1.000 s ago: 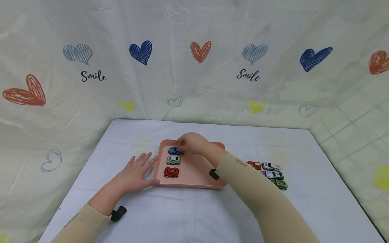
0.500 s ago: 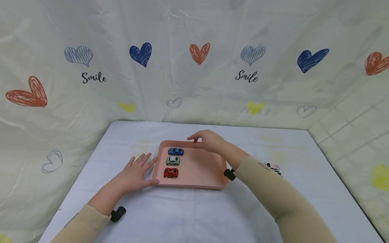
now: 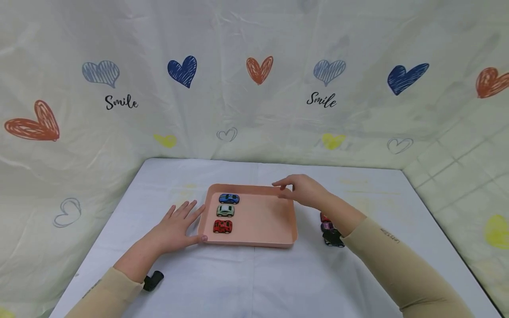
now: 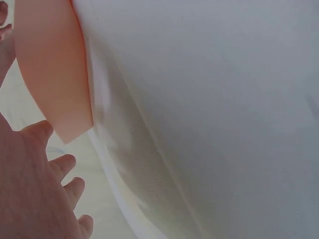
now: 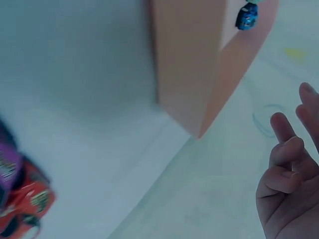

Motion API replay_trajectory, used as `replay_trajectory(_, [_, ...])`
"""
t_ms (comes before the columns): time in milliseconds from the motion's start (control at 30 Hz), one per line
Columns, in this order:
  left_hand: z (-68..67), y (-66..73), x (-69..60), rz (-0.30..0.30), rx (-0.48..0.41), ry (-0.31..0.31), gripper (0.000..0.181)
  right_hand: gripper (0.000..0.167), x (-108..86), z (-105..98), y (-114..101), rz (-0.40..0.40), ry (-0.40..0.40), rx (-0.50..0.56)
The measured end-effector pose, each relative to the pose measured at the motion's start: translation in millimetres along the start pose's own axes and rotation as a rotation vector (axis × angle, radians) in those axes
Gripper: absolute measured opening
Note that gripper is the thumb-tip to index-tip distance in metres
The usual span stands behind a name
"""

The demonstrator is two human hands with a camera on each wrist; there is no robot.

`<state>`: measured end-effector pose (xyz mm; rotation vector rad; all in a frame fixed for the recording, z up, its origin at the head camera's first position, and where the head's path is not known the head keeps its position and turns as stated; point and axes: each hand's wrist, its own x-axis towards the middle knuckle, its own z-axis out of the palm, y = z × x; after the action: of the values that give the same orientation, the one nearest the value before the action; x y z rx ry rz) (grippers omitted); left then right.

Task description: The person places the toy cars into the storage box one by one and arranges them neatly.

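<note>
In the head view a pink tray (image 3: 262,221) holds three toy cars in a column along its left side: a blue car (image 3: 229,198) at the back, a pale green car (image 3: 225,210) in the middle, a red car (image 3: 222,226) at the front. My left hand (image 3: 175,229) lies with fingers spread at the tray's left edge, thumb and a fingertip touching it. Above the tray's back right corner hovers my right hand (image 3: 304,190), fingers loosely bent and holding nothing. The right wrist view also shows this right hand (image 5: 294,184) apart from the tray wall (image 5: 187,59).
Right of the tray, a group of toy cars (image 3: 327,226) lies on the white-covered table (image 3: 222,282), partly hidden by my right forearm. A red-orange car (image 5: 31,199) from it shows in the right wrist view. A heart-printed curtain (image 3: 278,119) hangs behind.
My right hand has left the blue car in the tray and moved right, to the tray's back right corner. My left hand has stayed at the left edge.
</note>
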<state>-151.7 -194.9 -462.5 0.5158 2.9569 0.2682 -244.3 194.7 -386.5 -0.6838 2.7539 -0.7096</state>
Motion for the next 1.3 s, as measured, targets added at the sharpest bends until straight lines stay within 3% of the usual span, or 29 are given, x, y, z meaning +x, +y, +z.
replay_trajectory(367, [1.3, -2.3, -0.2, -0.003, 0.017, -0.006, 0.098, 0.044, -47.6, -3.4, 40.5, 0.108, -0.042, -0.058])
replay_trajectory(700, [1.1, -2.3, 0.0, 0.015, -0.005, 0.004, 0.099, 0.039, -80.2, -9.8, 76.9, 0.106, -0.081, -0.006])
replay_trajectory(1033, [0.2, -2.6, -1.4, -0.001, -0.003, -0.016, 0.100, 0.036, -87.5, -16.5, 104.1, 0.070, -0.135, -0.077])
replay_trajectory(1300, [-0.4, -3.1, -2.2, 0.005, -0.008, -0.011, 0.097, 0.031, -83.6, -18.1, 118.4, 0.096, -0.186, -0.083])
